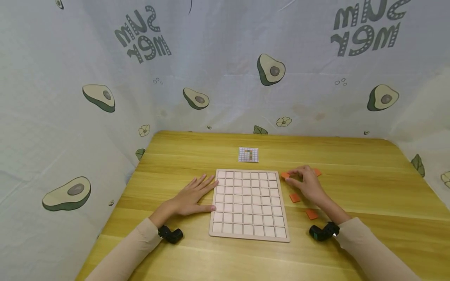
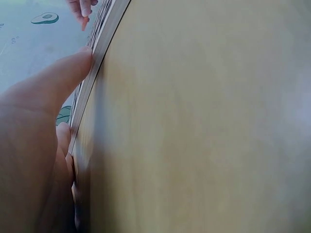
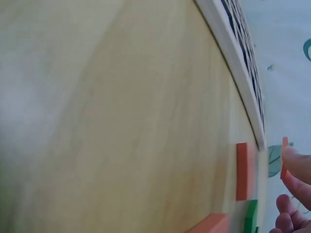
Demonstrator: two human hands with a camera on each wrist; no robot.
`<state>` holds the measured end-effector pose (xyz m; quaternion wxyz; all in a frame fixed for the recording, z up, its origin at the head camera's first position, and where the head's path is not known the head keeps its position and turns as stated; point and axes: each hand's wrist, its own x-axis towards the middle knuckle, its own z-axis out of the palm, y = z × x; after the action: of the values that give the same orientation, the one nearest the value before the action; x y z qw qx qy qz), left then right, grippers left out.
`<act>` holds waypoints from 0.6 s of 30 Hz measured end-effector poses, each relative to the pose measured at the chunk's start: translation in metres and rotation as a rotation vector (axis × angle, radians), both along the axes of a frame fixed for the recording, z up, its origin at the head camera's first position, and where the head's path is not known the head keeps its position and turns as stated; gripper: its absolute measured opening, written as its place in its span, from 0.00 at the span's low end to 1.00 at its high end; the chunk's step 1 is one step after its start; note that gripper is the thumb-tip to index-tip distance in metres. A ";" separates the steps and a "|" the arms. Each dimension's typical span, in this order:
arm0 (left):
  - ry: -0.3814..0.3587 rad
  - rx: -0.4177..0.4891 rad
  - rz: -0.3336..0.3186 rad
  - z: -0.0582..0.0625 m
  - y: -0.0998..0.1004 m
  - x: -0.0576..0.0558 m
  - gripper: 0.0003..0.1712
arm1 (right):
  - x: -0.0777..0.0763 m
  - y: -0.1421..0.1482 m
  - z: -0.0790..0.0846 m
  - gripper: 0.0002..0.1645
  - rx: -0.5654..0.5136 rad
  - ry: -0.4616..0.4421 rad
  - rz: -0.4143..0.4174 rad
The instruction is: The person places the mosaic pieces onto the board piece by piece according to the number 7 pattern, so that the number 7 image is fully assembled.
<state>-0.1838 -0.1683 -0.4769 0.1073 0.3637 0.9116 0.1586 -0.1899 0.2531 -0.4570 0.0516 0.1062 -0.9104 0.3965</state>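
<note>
An orange tile (image 1: 285,176) is being pinched narrowly between the thumb and finger of my right hand (image 1: 308,185), just beside the far right corner of the grid board (image 1: 247,203). My left hand (image 1: 190,198) is lying spread, fingers extended, touching the board's left edge. Loose orange tiles (image 1: 294,198) and a green tile (image 3: 250,217) are lying right of the board; a gridded card (image 1: 248,155) is lying beyond it.
</note>
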 end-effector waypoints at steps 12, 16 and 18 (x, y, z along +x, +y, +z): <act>-0.011 -0.008 0.004 0.000 0.000 -0.001 0.51 | -0.002 -0.023 0.019 0.17 0.001 0.015 0.033; -0.007 -0.007 0.003 0.000 0.000 -0.001 0.51 | -0.002 -0.034 0.023 0.16 -0.024 0.019 0.062; -0.007 -0.006 0.004 0.001 0.000 -0.001 0.51 | -0.003 -0.039 0.024 0.16 -0.036 0.008 0.076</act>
<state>-0.1844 -0.1681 -0.4764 0.1111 0.3612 0.9123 0.1575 -0.1929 0.2138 -0.4332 0.0421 0.1412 -0.8982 0.4143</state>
